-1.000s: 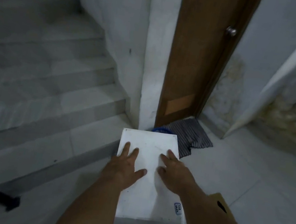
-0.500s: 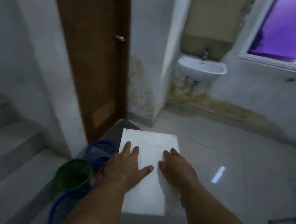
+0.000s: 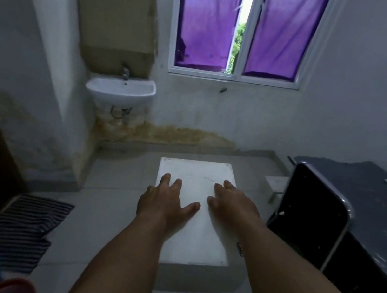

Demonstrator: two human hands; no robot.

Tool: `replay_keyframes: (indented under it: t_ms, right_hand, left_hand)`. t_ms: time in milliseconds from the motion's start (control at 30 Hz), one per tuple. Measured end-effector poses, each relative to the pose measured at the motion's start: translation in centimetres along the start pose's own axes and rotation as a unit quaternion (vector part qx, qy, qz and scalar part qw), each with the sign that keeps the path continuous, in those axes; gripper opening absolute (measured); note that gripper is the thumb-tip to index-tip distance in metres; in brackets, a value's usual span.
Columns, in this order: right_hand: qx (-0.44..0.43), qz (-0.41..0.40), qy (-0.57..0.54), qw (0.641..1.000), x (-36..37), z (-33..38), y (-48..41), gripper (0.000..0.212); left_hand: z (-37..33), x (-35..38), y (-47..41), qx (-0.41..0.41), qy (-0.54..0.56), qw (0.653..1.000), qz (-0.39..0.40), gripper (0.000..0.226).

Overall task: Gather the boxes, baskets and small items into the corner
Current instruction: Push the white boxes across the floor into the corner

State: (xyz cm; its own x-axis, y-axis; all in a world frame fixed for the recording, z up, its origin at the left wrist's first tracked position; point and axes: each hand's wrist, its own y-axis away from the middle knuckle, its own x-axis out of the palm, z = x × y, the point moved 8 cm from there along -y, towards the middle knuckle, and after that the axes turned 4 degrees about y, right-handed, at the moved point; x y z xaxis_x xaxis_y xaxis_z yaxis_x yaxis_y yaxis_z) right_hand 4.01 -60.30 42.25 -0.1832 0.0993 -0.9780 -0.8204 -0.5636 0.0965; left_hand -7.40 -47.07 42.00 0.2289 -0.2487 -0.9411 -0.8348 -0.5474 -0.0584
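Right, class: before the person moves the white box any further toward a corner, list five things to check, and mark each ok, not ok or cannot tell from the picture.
1. Left hand flat on the white box: ok.
2. Right hand flat on the lid: ok.
3. Floor ahead, between the box and the wall under the window, free: ok.
4. Clearance from the dark cabinet on the right: not ok, close alongside.
5. Whether the box rests on the floor or is carried: cannot tell.
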Motion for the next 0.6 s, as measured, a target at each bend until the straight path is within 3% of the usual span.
replay_keyframes:
  t_ms: [200,600]
  right_hand:
    - [0.026,-0.002,0.007,1.0,-1.0,-6.7,-6.4,0.054]
    - [0.086,0.002,-0.033,0.996,0.5,-10.7,-25.4,0.057]
  left_hand:
    - [-5.9,2.7,-7.5,0.03,-0.022,0.999,0.009,0.092]
    - [-7.6,8.1,-28.7,0.09,-0.05,0.993,0.052,0.09]
